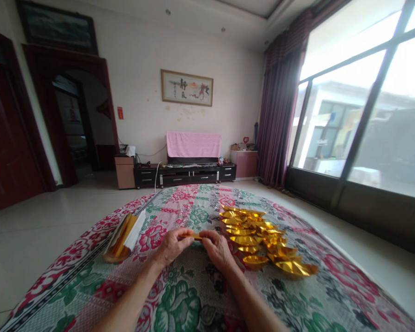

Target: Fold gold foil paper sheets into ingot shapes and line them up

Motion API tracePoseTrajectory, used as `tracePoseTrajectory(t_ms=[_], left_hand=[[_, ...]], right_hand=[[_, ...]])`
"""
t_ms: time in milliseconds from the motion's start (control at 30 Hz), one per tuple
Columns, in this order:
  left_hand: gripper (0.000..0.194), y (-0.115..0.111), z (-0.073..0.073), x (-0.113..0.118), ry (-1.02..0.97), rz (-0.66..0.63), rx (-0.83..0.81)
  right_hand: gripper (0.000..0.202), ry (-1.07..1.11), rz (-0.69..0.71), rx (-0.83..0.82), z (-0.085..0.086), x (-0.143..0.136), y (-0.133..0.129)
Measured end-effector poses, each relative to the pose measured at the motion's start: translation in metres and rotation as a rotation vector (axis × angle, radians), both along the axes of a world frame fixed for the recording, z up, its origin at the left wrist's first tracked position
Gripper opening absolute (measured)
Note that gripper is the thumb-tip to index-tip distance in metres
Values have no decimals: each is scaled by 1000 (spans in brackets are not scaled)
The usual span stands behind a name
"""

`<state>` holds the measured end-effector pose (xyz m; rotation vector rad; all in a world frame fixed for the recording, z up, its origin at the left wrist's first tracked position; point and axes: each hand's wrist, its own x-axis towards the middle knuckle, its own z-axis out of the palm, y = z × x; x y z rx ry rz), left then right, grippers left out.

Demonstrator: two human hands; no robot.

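Between my two hands, over the middle of the flowered cloth, is a small folded piece of gold paper (195, 236). My left hand (174, 246) pinches its left end, and my right hand (216, 249) grips the right end; the fingers hide part of it. Several folded gold paper ingots (246, 240) lie in rows to the right of my right hand, shiny and boat-shaped. Off to the left of my left hand rests an opened pack of gold paper sheets (124, 237) with a white wrapping.
A patterned red, green and grey cloth (180, 304) covers the round surface beneath. Beyond it, a black low cabinet (190, 177) carries a screen under a pink cloth (193, 144). Purple curtains (280, 110) hang beside a large window at right; doorways are at left.
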<state>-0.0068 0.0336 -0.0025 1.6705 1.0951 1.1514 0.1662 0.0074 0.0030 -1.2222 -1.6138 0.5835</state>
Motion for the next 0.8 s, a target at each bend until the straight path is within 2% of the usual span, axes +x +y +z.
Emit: tracePoseTrajectory(t_ms=[133,367,567,800], left_hand=[[33,-1,2,1,24,-5,15],[25,-1,6,5,65,93,-10],[33,0,4,8,-41,125,-200],[32,4,2,13,-137,208,-273]], right_hand=[[28,-4,-10,-16,2,-1,0],[27,9,0,-5,-1,-2,1],[31,130,31,-19,-6,-3,5],[34,52,-27,39,-8,-3,6]])
